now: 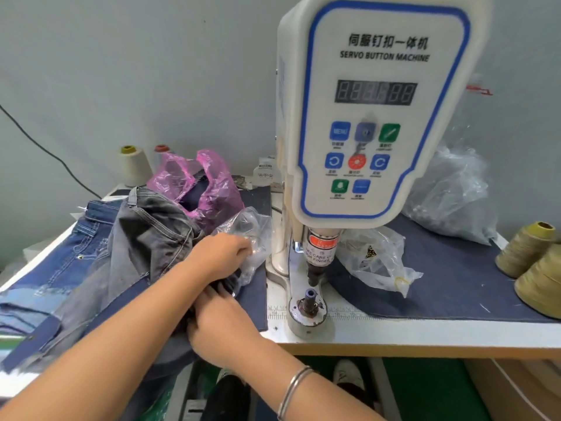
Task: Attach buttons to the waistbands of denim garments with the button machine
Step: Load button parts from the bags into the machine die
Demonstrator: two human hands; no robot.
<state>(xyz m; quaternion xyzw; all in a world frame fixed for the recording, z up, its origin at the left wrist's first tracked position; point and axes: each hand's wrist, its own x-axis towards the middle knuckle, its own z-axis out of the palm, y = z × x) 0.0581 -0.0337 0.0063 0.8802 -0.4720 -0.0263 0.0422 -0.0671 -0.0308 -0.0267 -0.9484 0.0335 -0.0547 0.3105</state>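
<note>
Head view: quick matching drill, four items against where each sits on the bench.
Things:
1. pink plastic bag
2. olive thread cones
3. cream thread cone
4. grey denim garment

Places:
A. far right edge of the table
B. left of the button machine, under both hands
C. back left, against the wall
D. behind the grey denim, left of the machine's column

Pairs: 1-D, 2-A, 3-C, 4-B
</note>
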